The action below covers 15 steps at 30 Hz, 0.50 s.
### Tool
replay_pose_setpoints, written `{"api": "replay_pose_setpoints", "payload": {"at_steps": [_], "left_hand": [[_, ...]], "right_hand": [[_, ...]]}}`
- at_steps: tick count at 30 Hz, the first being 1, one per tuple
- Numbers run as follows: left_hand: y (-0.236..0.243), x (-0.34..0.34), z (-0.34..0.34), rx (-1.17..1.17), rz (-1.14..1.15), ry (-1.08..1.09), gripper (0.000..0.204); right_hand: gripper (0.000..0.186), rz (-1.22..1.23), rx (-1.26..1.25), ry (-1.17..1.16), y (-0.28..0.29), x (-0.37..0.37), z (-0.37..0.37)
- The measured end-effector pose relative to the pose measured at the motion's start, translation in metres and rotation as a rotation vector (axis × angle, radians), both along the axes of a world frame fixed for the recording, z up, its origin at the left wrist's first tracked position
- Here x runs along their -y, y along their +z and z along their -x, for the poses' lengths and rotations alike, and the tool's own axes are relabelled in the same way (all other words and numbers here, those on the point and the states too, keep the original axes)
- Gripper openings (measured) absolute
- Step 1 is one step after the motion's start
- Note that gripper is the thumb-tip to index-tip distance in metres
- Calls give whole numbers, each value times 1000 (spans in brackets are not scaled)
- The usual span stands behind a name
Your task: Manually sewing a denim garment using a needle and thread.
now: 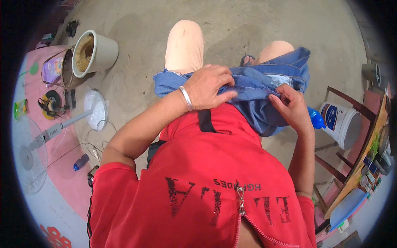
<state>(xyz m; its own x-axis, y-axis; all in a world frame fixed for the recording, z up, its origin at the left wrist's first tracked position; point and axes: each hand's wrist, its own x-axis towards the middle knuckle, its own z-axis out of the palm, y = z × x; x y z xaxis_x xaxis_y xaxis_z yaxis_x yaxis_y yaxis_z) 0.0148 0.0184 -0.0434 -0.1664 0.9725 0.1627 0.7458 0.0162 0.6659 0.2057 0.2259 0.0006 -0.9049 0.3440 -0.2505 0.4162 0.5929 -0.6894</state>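
Observation:
A blue denim garment (253, 82) lies bunched across my lap, with a paler patch showing towards its right part. One end of it hangs down beside my right thigh. My left hand (210, 86), with a silver bangle at the wrist, rests on the garment's left part, its curled fingers and thumb closed around a fold. At the right, my right hand (292, 108) pinches the garment's edge between thumb and fingers. The denim stretches between both hands, and its underside is hidden.
To the left stand a white bucket (106, 53), a pedestal fan (29, 159) with a round base (96, 109), and a cable on the floor. At the right are a white tub (345, 126), a blue bottle (316, 118), a wooden chair (351, 101) and a cluttered table (349, 192).

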Motion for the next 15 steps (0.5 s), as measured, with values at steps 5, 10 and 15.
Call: {"api": "replay_pose_setpoints", "payload": {"at_steps": [5, 10, 15], "left_hand": [[-5, 8, -1, 43, 46, 128, 28], [-3, 14, -2, 75, 115, 167, 25], [4, 17, 0, 169, 51, 123, 17]], "right_hand": [[26, 41, 63, -50, 4, 0, 4], [26, -1, 59, -27, 5, 1, 5], [25, -17, 60, -19, 4, 0, 5]]}}
